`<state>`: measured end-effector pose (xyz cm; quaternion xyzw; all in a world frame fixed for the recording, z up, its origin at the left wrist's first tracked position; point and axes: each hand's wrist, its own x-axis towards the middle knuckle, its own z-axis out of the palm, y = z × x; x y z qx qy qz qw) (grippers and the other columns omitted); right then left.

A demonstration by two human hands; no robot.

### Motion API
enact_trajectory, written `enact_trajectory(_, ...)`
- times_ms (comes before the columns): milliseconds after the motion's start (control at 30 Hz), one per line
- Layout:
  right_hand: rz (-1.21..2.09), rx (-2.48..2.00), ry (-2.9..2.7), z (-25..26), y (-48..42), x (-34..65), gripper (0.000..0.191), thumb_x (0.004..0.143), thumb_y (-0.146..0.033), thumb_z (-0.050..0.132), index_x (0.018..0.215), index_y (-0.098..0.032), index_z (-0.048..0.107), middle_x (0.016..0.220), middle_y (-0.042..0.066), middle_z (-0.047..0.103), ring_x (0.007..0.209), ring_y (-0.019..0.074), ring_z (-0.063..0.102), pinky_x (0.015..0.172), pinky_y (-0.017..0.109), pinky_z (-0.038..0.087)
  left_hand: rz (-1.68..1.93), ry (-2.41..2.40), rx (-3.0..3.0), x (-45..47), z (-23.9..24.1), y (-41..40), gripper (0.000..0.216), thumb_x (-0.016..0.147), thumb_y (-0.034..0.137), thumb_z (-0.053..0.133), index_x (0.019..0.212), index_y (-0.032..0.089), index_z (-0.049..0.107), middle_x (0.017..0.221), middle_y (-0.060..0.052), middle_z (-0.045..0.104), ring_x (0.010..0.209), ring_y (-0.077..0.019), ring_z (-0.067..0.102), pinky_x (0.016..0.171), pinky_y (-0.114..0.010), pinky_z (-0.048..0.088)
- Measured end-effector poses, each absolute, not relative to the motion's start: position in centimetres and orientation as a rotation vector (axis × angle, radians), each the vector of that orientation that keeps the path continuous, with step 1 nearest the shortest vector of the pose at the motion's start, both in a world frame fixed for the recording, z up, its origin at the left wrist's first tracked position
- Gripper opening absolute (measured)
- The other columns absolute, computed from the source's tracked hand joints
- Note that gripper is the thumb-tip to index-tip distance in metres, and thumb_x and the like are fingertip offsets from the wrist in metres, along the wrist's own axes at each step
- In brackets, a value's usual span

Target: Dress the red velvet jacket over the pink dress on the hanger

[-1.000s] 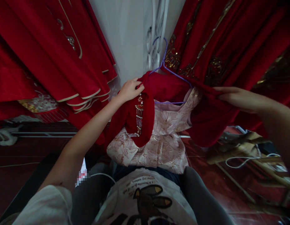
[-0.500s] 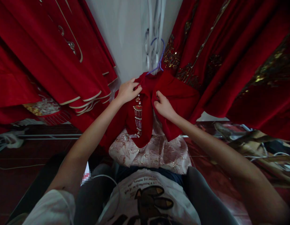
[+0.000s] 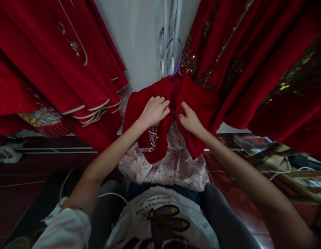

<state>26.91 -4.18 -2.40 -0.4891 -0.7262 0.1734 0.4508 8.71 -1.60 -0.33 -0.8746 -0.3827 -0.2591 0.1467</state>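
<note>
A red jacket (image 3: 146, 135) hangs from a purple hanger (image 3: 180, 57) in front of me, its front parted in the middle. My left hand (image 3: 156, 110) lies over the left front panel, with its curled fingers closed on the cloth near the edge. A beaded tassel ornament (image 3: 153, 135) shows just below that hand, which hides its upper part. With thumb and fingers pinched, my right hand (image 3: 190, 118) grips the edge of the other front panel. Pale pink patterned fabric (image 3: 173, 166) is spread across my lap under the jacket's lower edges.
Red garments with pale piping (image 3: 98, 86) hang at left, and red garments with gold sequins (image 3: 190, 62) at right. White scrolled metalwork (image 3: 167, 45) stands behind the hanger. A wooden rack with cables (image 3: 292, 169) is at lower right.
My left hand has moved right and slightly down from the shoulder area, now covering the ornament's top. The jacket's left shoulder lies more spread out. My right hand has shifted slightly right with its panel.
</note>
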Motion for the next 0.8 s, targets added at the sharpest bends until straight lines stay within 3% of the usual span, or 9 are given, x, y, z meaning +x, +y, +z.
enact_trajectory(133, 0.441, -1.231, -1.766, -2.2, -4.0, 26.5, 0.019, 0.068, -0.012, 0.043, 0.078, -0.025, 0.033, 0.068, 0.000, 0.047, 0.063, 0.0184, 0.044, 0.063, 0.033, 0.038, -0.616, -0.981, -2.623, 9.0, -1.6, -3.4, 0.024, 0.092, 0.027, 0.041, 0.096, 0.018, 0.063, 0.092, -0.010, 0.061, 0.090, -0.0242, 0.055, 0.082, -0.037, 0.041)
enact_trajectory(233, 0.451, -1.226, -1.765, -2.2, -4.3, 26.0, 0.019, 0.069, -0.013, 0.044, 0.078, -0.025, 0.033, 0.067, 0.000, 0.047, 0.061, 0.0180, 0.044, 0.062, 0.033, 0.039, -0.759, -1.067, -2.639, 8.9, -1.9, -3.8, 0.019, 0.091, 0.028, 0.044, 0.091, 0.020, 0.061, 0.090, -0.007, 0.061, 0.090, -0.0231, 0.056, 0.082, -0.036, 0.042)
enact_trajectory(400, 0.447, -1.154, -1.743, -3.0, -5.4, 25.6, 0.024, 0.072, -0.020, 0.052, 0.091, -0.025, 0.038, 0.079, 0.001, 0.054, 0.065, 0.0168, 0.052, 0.062, 0.032, 0.045, -1.497, -1.373, -2.697, 10.0, -2.1, -3.4, 0.018, 0.091, 0.035, 0.050, 0.080, 0.021, 0.051, 0.079, -0.003, 0.060, 0.073, -0.0162, 0.058, 0.070, -0.030, 0.045)
enact_trajectory(567, 0.552, -0.987, -1.587, -5.3, -6.2, 25.9, 0.046, 0.075, -0.025, 0.060, 0.115, -0.026, 0.037, 0.104, 0.007, 0.058, 0.094, 0.0213, 0.062, 0.074, 0.035, 0.054, -2.408, -1.676, -2.924, 11.1, -3.3, -3.7, 0.024, 0.096, 0.038, 0.035, 0.086, 0.021, 0.048, 0.074, -0.001, 0.061, 0.068, -0.0121, 0.062, 0.069, -0.027, 0.052)
enact_trajectory(667, 0.599, -0.947, -1.542, -6.2, -6.0, 25.9, 0.041, 0.080, -0.030, 0.059, 0.116, -0.028, 0.038, 0.108, 0.007, 0.058, 0.102, 0.0216, 0.061, 0.078, 0.037, 0.056, -2.674, -1.763, -2.727, 11.6, -4.9, -4.1, 0.004, 0.090, 0.024, 0.048, 0.088, 0.021, 0.048, 0.083, -0.001, 0.062, 0.073, -0.0102, 0.064, 0.074, -0.026, 0.053)
enact_trajectory(800, 0.621, -0.929, -1.483, -6.3, -5.5, 25.6, 0.035, 0.084, -0.039, 0.060, 0.111, -0.028, 0.041, 0.106, 0.006, 0.059, 0.099, 0.0202, 0.062, 0.077, 0.036, 0.057, -2.805, -1.644, -2.534, 12.0, -6.4, -4.5, 0.015, 0.078, 0.013, 0.059, 0.087, 0.021, 0.050, 0.088, 0.000, 0.061, 0.079, -0.0094, 0.063, 0.080, -0.025, 0.053)
